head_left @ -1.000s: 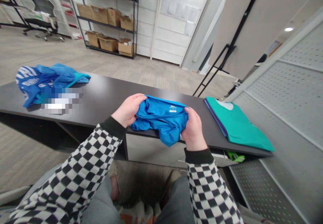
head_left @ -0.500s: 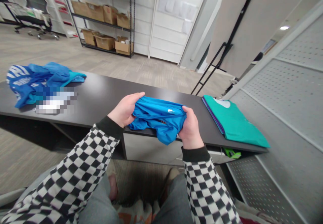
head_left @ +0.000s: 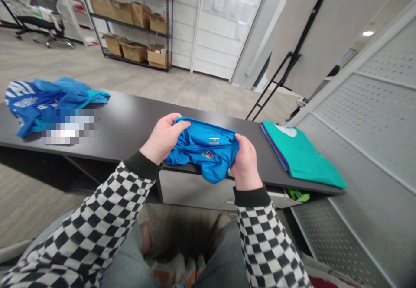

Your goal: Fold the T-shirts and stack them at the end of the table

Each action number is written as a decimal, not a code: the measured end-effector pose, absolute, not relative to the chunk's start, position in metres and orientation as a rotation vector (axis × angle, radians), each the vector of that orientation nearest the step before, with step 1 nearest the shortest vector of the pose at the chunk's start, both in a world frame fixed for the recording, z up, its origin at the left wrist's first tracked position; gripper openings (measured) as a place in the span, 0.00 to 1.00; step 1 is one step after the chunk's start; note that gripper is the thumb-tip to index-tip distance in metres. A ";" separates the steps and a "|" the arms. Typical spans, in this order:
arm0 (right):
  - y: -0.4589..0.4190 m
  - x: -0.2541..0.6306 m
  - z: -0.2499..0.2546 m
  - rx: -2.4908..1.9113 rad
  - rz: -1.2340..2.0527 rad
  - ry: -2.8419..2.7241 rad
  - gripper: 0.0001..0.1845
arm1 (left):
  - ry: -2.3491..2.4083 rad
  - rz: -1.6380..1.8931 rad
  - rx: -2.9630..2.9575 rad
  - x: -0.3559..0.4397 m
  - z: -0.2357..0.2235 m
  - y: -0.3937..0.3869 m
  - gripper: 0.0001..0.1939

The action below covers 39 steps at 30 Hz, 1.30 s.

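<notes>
A bunched blue T-shirt [head_left: 211, 156] is stretched between my two hands over the front edge of the dark table [head_left: 130, 114]. My left hand [head_left: 165, 136] pinches its left side, thumb on top. My right hand [head_left: 244, 158] grips the right end of the same edge. The neck opening faces me, and a small printed label shows on the inside. Part of the cloth hangs past the table edge. To the right of my right hand lies a folded teal shirt [head_left: 302, 156] on top of a purple one.
A crumpled heap of blue shirts [head_left: 55, 97] is at the table's left end, beside a pixelated whitish patch [head_left: 69, 130]. A perforated grey panel [head_left: 373, 119] borders the right side. Beyond the table are a board on a black stand [head_left: 312, 41] and shelves of cardboard boxes [head_left: 133, 52].
My left thumb has shifted over the shirt's upper edge. The opening is now spread wider, so the inner label shows. My right hand keeps its hold in nearly the same place.
</notes>
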State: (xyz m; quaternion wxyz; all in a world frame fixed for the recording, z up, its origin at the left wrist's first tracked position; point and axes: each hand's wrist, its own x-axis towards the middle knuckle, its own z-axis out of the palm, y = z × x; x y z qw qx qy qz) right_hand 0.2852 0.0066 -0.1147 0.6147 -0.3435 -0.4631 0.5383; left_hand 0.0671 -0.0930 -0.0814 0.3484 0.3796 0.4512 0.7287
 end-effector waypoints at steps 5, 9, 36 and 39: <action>0.007 0.287 -0.114 -0.772 1.230 -1.077 0.15 | 1.176 1.910 0.909 0.064 -0.078 -0.094 0.19; 0.008 0.292 -0.112 -0.775 1.182 -1.087 0.15 | 1.243 1.949 0.962 0.054 -0.071 -0.100 0.16; 0.007 0.303 -0.100 -0.678 1.105 -1.134 0.15 | 1.521 1.988 1.270 0.030 -0.047 -0.121 0.10; 0.006 0.304 -0.100 -0.663 1.086 -1.146 0.15 | 1.549 1.994 1.254 0.027 -0.046 -0.124 0.11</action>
